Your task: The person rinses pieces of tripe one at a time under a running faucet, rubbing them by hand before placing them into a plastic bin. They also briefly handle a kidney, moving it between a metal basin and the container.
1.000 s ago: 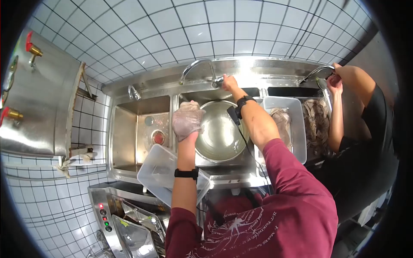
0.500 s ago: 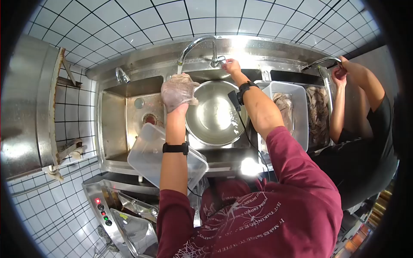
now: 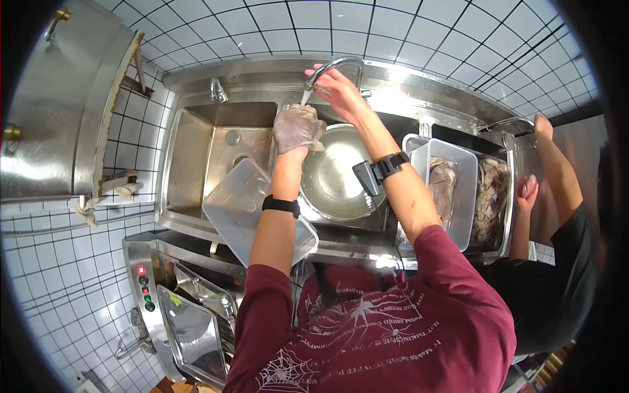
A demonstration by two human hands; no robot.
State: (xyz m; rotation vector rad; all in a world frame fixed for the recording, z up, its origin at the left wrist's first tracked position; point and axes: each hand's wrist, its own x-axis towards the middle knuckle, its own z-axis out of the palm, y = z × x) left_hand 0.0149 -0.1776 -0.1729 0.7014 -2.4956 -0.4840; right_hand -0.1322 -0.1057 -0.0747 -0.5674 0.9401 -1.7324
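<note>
A limp, greyish pouch of meat, with the look of an animal stomach, covers my left hand up to the wrist, so its fingers are hidden. Water from the curved faucet runs down onto the top of the pouch. My right hand is right at the spout, fingers stretched out and partly behind the metal. Just right of the pouch, a round metal basin holds clear water.
A tilted clear plastic tub lies below my left forearm. Similar grey pieces fill part of a plastic bin; more pieces lie in the right sink. A co-worker's hands are at the far right, near another faucet.
My right hand has left the faucet's handle and moved left to the spout, its fingers extended. My left hand stays under the water with the pouch. The camera view has shifted.
</note>
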